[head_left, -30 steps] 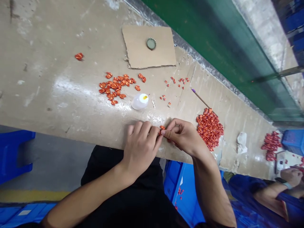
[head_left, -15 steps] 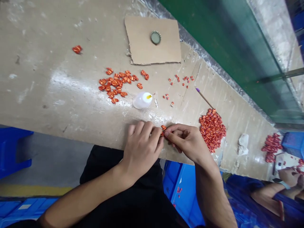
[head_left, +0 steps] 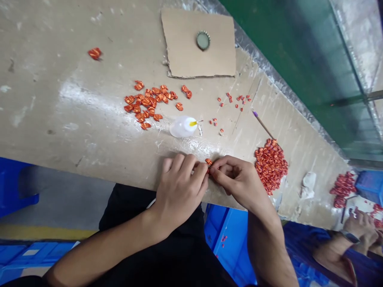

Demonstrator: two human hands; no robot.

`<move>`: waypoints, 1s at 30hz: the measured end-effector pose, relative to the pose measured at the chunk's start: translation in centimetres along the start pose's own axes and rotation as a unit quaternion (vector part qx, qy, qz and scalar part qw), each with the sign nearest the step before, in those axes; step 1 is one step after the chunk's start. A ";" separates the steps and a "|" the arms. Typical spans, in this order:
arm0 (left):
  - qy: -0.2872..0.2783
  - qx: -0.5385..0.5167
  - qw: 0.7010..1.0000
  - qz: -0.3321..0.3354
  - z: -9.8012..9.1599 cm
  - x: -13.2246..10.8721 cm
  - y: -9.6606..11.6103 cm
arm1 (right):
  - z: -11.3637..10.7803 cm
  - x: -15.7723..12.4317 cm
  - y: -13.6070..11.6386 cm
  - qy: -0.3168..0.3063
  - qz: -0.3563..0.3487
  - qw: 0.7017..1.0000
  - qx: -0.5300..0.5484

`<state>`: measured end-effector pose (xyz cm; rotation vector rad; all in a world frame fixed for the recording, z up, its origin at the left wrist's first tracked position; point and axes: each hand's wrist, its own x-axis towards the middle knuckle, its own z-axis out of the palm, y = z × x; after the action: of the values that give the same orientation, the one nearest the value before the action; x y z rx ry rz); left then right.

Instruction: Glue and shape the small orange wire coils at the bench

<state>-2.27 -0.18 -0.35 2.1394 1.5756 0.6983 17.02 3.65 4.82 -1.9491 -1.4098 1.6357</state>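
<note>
Close to the table's front edge, my left hand (head_left: 181, 187) and my right hand (head_left: 235, 177) meet fingertip to fingertip. Between them is a small orange-red striped piece (head_left: 208, 161), its lower part hidden by my fingers. My right thumb and index finger pinch it. The left fingers are curled, with the index and thumb pressed against the same piece. Just beyond my hands a white squeeze bottle (head_left: 182, 126) with a yellow tip lies on its side. Several striped hand-shaped pieces (head_left: 146, 102) lie loosely grouped to its left.
Tiny red bits (head_left: 215, 122) are scattered beyond my right hand. A large pile of red pieces (head_left: 271, 165) and a purple-tipped stick (head_left: 263, 123) lie to the right. A bottle cap (head_left: 203, 40) sits on cardboard (head_left: 182, 59). At far right a co-worker's hands (head_left: 360, 227) work.
The view has shifted slightly, so the things on the table sit a little differently. My hands keep the same hold on the small striped piece. The co-worker's hands have moved a little.
</note>
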 end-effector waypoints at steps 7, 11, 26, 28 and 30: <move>-0.011 -0.006 1.000 -0.002 -0.3 0.0 0.1 | -0.2 -0.2 0.2 0.006 0.003 1.000 0.018; -0.011 -0.008 1.000 -0.004 -0.5 0.1 0.2 | -0.2 0.0 0.5 0.005 0.012 1.000 0.013; -0.060 -0.047 0.997 -0.029 -1.7 0.7 0.2 | -1.1 1.5 -1.9 -0.048 0.014 0.998 -0.050; -0.052 -0.054 0.997 -0.024 -1.7 0.7 0.1 | -0.9 1.5 -2.0 -0.044 0.007 0.997 -0.055; -0.052 -0.057 0.997 -0.021 -1.7 0.6 0.0 | -0.7 1.6 -2.2 -0.046 0.001 0.997 -0.063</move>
<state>-3.11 0.42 1.11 2.0196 1.4865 0.6377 16.38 6.30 5.54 -1.9644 -1.5807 1.6961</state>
